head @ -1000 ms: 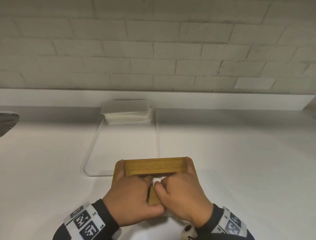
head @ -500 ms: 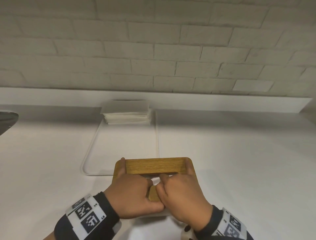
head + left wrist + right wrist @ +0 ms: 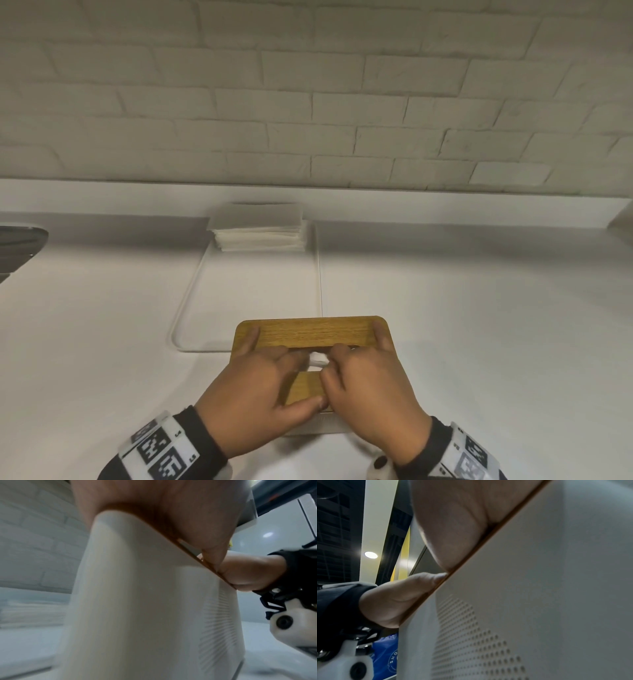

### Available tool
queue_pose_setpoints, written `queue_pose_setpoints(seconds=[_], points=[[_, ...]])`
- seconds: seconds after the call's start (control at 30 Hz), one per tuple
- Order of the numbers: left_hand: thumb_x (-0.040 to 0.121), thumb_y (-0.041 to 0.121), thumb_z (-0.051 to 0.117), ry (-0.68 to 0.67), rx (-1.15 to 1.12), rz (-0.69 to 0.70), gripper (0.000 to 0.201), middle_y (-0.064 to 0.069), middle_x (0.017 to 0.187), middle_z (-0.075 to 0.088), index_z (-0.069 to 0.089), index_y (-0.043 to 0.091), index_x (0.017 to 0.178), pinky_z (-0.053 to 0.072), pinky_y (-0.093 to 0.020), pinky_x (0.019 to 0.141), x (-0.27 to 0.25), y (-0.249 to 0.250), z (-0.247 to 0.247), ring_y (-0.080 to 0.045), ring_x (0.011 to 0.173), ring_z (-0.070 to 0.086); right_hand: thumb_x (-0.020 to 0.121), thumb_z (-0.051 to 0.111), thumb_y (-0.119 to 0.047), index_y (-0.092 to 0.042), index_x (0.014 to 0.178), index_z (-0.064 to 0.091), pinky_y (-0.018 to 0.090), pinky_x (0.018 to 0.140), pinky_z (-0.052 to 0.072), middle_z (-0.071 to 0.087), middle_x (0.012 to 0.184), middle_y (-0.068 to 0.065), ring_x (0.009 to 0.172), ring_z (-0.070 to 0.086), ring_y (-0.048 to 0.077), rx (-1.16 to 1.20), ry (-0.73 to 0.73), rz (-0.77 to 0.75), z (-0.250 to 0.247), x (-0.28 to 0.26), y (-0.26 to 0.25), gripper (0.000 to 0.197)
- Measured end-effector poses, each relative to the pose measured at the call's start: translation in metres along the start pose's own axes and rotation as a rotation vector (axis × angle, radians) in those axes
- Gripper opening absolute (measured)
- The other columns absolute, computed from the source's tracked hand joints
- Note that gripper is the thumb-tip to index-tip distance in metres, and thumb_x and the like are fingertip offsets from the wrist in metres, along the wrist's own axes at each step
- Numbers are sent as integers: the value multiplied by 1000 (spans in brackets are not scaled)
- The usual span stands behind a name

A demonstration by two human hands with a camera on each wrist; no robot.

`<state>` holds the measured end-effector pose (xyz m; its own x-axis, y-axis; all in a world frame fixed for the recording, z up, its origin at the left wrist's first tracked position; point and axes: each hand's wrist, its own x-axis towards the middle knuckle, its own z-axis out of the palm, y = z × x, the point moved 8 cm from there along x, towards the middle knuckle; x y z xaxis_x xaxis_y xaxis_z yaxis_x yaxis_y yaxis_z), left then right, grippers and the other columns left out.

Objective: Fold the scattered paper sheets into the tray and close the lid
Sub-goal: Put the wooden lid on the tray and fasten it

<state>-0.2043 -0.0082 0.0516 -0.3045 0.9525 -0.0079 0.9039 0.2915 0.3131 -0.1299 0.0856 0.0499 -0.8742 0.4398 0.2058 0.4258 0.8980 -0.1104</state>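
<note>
A white tray stands near the counter's front edge with a wooden lid lying flat on it. The lid has a slot in the middle, where a bit of white paper shows. My left hand and right hand both press down on the lid. Their little fingers reach the far corners, the forefingers bend at the slot beside the paper, and the thumbs lie on the near strip. From the wrist views I see the tray wall with the palms on the lid's edge. What lies inside the tray is hidden.
A stack of white paper sheets sits against the back ledge, on the far end of a flat white mat. A grey metal object juts in at the left edge. A brick wall rises behind.
Both hands stay on the lid. The forefingers have shifted at the slot, and more of the white paper shows between them than half a second ago.
</note>
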Motion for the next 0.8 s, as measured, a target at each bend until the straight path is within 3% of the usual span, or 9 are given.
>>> queue_pose_setpoints(seconds=[0.17, 0.27, 0.37, 0.43, 0.57, 0.7, 0.8], points=[[84, 76, 21, 15, 157, -38, 61, 15, 98, 66, 59, 37, 113, 6, -47, 111, 0, 3, 0, -4, 98, 60, 86, 25, -34, -23, 70, 62, 50, 111, 26, 58, 50, -3, 48, 51, 20, 33, 38, -11, -1, 0, 0, 41], [87, 61, 14, -28, 205, -60, 55, 13, 96, 65, 56, 33, 109, 5, -50, 112, 3, 7, 0, -6, 96, 58, 86, 25, -33, -23, 71, 63, 50, 109, 29, 59, 50, -3, 47, 51, 20, 32, 49, -23, 0, 0, -1, 41], [89, 48, 7, -44, 224, -78, 50, 9, 84, 65, 53, 29, 97, 3, -53, 114, 10, 6, -1, -10, 85, 60, 86, 30, -32, -23, 68, 62, 52, 106, 34, 57, 48, -2, 45, 49, 21, 20, 74, -25, -1, 1, -1, 38], [92, 41, 17, -62, 266, -118, 42, 6, 78, 65, 55, 25, 87, 3, -54, 116, 18, 3, -3, -14, 79, 61, 86, 30, -32, -23, 67, 62, 53, 105, 35, 56, 47, -2, 44, 45, 21, 25, 74, -19, -1, 0, 0, 38], [89, 23, 43, -154, 295, -143, 26, 5, 80, 67, 68, 23, 85, 4, -52, 117, 36, 9, -7, -17, 86, 59, 87, 22, -36, -22, 81, 68, 51, 112, 25, 60, 54, -2, 51, 53, 20, 36, 53, -17, 2, -1, 1, 48], [84, 23, 48, -160, 334, -158, 21, 5, 75, 60, 68, 20, 80, 16, -55, 115, 42, 18, -14, -21, 86, 58, 88, 29, -34, -24, 67, 60, 54, 107, 32, 53, 47, -5, 44, 44, 18, 47, 78, -30, -1, -2, 1, 39], [86, 24, 49, -152, 341, -217, 19, 7, 66, 46, 67, 21, 81, 25, -50, 111, 44, 19, -16, -21, 80, 53, 90, 25, -35, -25, 71, 61, 52, 109, 28, 56, 51, -5, 49, 49, 18, 47, 55, -39, 1, -1, 1, 42]])
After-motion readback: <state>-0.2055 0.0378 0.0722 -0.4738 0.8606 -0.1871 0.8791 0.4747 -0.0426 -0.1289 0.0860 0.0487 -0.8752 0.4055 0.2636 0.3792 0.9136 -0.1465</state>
